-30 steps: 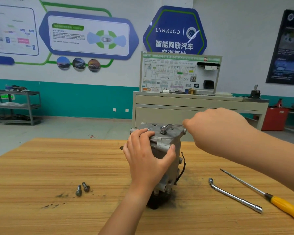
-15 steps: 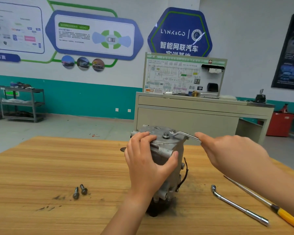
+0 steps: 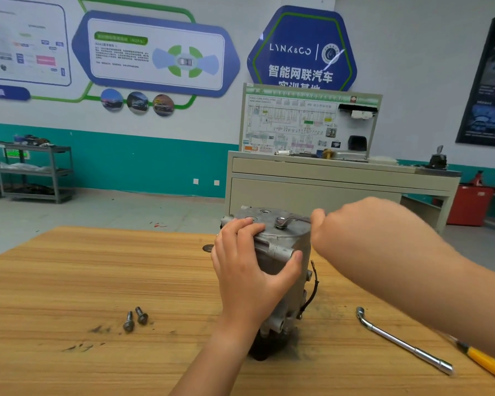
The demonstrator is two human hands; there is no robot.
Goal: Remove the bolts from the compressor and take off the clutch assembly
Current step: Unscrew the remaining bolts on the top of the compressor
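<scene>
A grey metal compressor stands upright on the wooden table, its dark clutch end down. My left hand grips its upper body, fingers over the top edge and thumb on the right side. A small wrench sits on a bolt on the top face. My right hand holds the wrench handle just to the right of the compressor. Two removed bolts lie on the table to the left.
An L-shaped socket wrench and a yellow-handled screwdriver lie on the table at the right. A small dark washer lies behind the compressor. A beige training bench stands beyond the table.
My right hand swung the wrench handle out to the right, then back in toward the compressor. My left hand kept its grip on the body.
</scene>
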